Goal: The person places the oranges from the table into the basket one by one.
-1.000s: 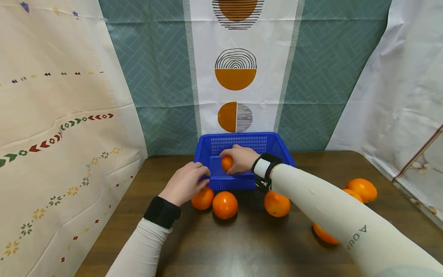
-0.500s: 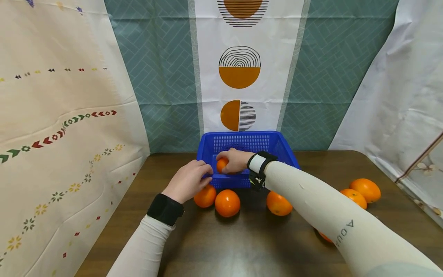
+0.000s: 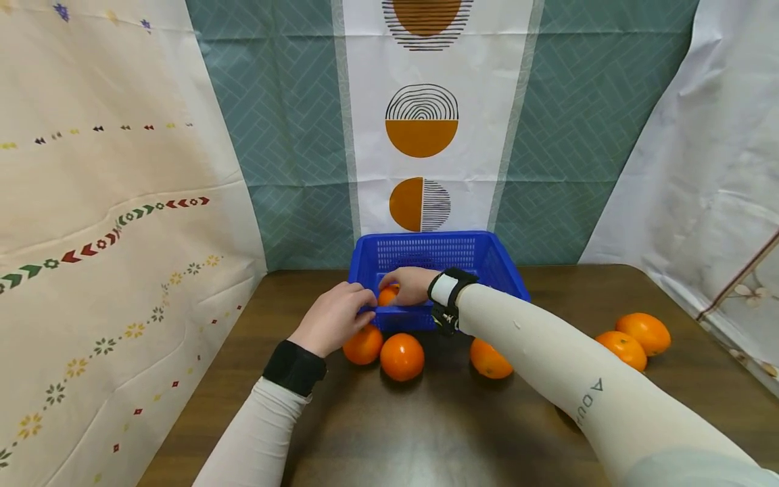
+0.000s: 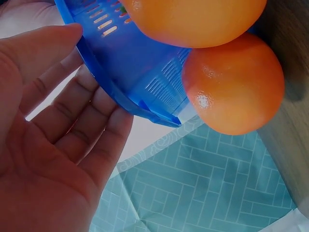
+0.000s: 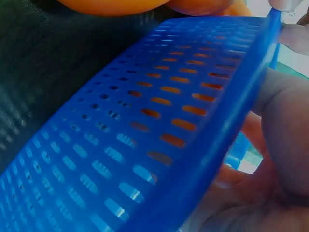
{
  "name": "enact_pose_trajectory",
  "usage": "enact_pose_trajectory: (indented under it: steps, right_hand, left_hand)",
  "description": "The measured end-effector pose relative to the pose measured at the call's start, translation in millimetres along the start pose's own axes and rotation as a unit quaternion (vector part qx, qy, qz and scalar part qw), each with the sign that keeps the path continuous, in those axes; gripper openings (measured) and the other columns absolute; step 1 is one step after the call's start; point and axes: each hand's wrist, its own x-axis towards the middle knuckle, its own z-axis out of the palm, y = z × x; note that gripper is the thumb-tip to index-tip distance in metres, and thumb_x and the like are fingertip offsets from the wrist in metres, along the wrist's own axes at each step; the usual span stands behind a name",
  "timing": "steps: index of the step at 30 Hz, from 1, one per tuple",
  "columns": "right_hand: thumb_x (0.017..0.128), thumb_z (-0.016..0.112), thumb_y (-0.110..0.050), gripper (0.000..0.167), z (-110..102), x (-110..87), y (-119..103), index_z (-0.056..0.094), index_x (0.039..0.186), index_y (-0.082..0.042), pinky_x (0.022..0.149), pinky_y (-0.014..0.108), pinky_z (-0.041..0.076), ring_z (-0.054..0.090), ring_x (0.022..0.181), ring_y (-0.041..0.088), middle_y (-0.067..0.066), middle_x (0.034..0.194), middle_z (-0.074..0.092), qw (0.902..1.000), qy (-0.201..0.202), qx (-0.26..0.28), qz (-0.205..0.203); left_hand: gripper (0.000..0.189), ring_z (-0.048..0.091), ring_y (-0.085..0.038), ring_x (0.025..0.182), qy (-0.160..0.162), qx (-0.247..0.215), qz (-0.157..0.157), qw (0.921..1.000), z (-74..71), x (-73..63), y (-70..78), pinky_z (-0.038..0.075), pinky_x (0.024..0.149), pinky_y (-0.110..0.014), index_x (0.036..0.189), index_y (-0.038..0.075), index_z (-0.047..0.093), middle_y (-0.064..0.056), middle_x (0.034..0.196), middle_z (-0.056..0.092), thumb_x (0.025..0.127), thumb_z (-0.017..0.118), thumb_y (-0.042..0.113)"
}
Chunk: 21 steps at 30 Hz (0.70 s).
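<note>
A blue plastic basket (image 3: 426,249) with slotted walls stands at the back of the table. My left hand (image 3: 335,318) holds its front left rim, thumb on one side and fingers on the other in the left wrist view. Inside the basket, low behind the front wall, my right hand (image 3: 414,284) grips an orange (image 3: 387,295). The right wrist view shows orange colour through the slots of the basket wall (image 5: 111,130). Just outside the front wall, below my left hand, sit one orange (image 3: 363,345) and a second orange (image 3: 402,357) beside it.
Another orange (image 3: 489,358) lies under the right forearm, partly covered. Farther right are two oranges close together, a front orange (image 3: 622,350) and a rear orange (image 3: 643,333). The right sleeve (image 3: 548,352) hides most of one more. A patterned curtain (image 3: 292,135) hangs behind the table.
My right hand has lowered the orange deeper into the basket and slightly left, toward the front left corner. The left hand stays at the rim. The head view has shifted slightly.
</note>
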Motion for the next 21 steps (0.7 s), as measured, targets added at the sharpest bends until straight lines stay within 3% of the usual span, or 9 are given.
enact_pose_trajectory:
  steps: [11, 21]
  right_hand:
    - [0.107, 0.073, -0.019, 0.046, 6, 11.8, 0, 0.066, 0.152, -0.015, 0.121, 0.048, 0.045, 0.062, 0.127, 0.030, 0.010, 0.145, 0.069, 0.9988, -0.011, 0.000, -0.047]
    - [0.110, 0.068, -0.019, 0.051, 7, 19.2, 2, 0.059, 0.160, -0.014, 0.127, 0.050, 0.036, 0.056, 0.145, 0.032, 0.013, 0.158, 0.061, 0.9985, -0.038, -0.002, -0.040]
  left_hand:
    - [0.015, 0.064, -0.025, 0.096, 0.007, 0.015, 0.010, 0.9998, -1.8, -2.1, -2.4, 0.059, 0.089, -0.040, 0.111, 0.012, 0.079, -0.003, 0.100, 0.073, 0.098, 0.086, 0.014]
    - [0.015, 0.064, -0.026, 0.095, 0.008, 0.011, 0.012, 0.9998, 1.9, 0.4, -2.8, 0.060, 0.088, -0.041, 0.110, 0.011, 0.078, -0.004, 0.099, 0.072, 0.098, 0.087, 0.013]
